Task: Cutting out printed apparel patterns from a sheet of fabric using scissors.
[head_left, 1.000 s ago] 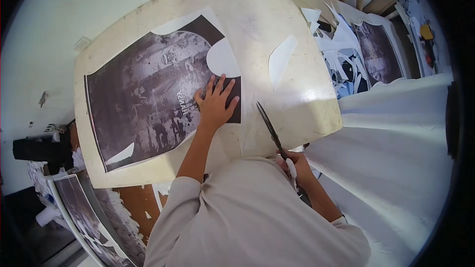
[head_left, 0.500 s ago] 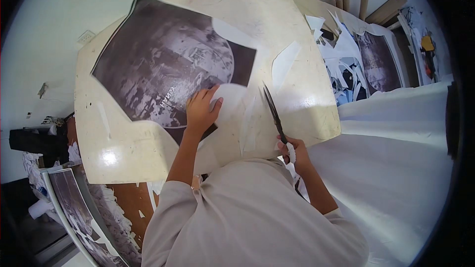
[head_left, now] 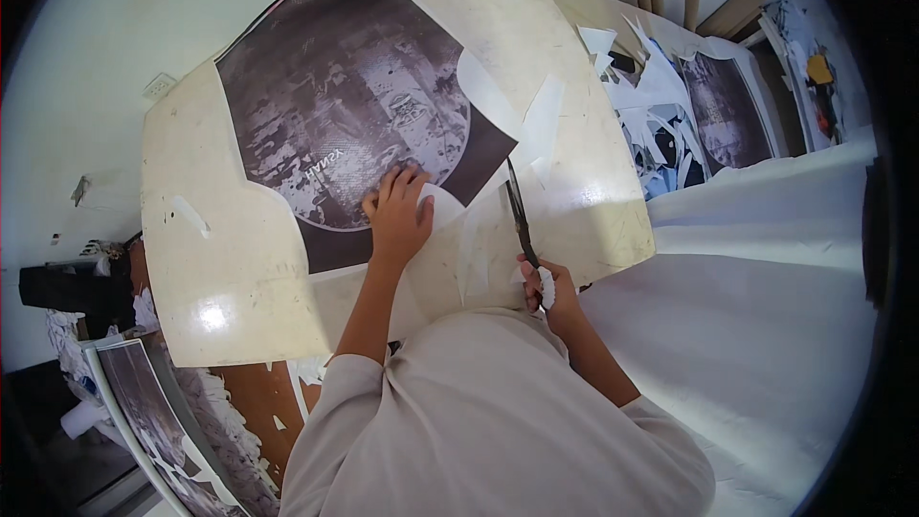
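A large dark printed sheet [head_left: 335, 86] with a mottled round pattern lies on the pale table, its outline cut with curved notches. My left hand [head_left: 400, 215] rests flat on its near edge, fingers spread. In my right hand [head_left: 553, 292] is a pair of black scissors [head_left: 518, 206] with white wrapping on the handle. Their blades point away from me and look closed, the tip close to the sheet's right corner; whether it touches, I cannot tell.
White paper offcuts [head_left: 544, 124] lie right of the sheet on the table [head_left: 613, 220]. Beyond are a heap of scraps [head_left: 661, 124], another printed sheet [head_left: 728, 115] and cardboard tubes [head_left: 691, 2]. White material [head_left: 766, 278] spreads at right; a printed roll [head_left: 144, 402] stands lower left.
The printed sheet has turned clockwise and its far corner has shifted away and to the right. My left hand stays on it. The scissors have moved slightly left, closer to the sheet's corner.
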Motion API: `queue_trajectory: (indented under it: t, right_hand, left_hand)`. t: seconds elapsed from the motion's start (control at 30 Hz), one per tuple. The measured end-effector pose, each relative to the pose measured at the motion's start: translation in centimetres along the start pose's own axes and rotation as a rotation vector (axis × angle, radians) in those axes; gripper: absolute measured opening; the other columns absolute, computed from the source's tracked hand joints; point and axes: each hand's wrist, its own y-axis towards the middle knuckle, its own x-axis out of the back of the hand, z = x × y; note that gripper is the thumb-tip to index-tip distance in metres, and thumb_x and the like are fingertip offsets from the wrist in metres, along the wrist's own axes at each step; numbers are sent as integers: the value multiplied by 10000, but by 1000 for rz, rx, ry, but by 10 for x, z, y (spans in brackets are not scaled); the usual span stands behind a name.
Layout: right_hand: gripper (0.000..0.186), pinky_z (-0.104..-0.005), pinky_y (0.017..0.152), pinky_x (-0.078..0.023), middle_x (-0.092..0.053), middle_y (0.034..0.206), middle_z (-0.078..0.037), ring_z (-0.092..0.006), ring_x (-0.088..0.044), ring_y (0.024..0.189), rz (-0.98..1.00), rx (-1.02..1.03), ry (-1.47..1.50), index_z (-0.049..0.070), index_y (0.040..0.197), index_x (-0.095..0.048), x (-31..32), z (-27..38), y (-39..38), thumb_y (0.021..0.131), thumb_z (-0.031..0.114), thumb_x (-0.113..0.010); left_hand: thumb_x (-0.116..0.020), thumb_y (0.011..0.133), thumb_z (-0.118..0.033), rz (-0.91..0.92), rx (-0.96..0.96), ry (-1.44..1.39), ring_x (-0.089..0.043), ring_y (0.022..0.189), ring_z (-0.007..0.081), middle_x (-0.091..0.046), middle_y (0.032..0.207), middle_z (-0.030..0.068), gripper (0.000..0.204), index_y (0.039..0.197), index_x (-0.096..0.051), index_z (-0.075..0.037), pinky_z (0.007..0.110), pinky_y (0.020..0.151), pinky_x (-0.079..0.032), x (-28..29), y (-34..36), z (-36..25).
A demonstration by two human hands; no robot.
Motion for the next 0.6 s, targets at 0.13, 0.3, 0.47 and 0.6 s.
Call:
queue_trajectory:
  t: [0.13,0.3,0.47,0.6]
  right_hand:
    - [267,-256,453,-362,-567,705,50,-67,-467,521,22,76,-118,71,1226,-681,9,6,-6,1060,238,-556]
    - [267,-236,450,-344,-550,691,54,-48,-461,521,52,-3,28,70,1256,-656,11,0,-8,1020,190,-632]
    - [307,-237,453,-335,-530,664,73,-39,-455,513,-38,0,-13,82,1207,-689,-14,4,-7,978,282,-734]
    - [334,-243,455,-337,-516,650,86,-38,-453,514,-69,34,-24,85,1164,-714,-23,7,3,954,337,-779]
  left_hand:
    - [-628,966,-297,51,79,93,-438,1424,320,-546,1496,64,400,1363,-664,-261,563,1055,-283,9,-5,7]
    - [-608,969,-367,70,171,194,-473,1334,334,-537,1491,55,428,1386,-660,-288,547,993,-326,2,11,-17]
    - [-611,955,-477,34,53,105,-490,1179,334,-540,1435,81,503,1405,-651,-258,511,903,-352,-12,15,-41]
    - [-618,954,-503,35,101,84,-489,1220,389,-529,1435,126,531,1427,-637,-262,559,962,-371,-16,14,-51]
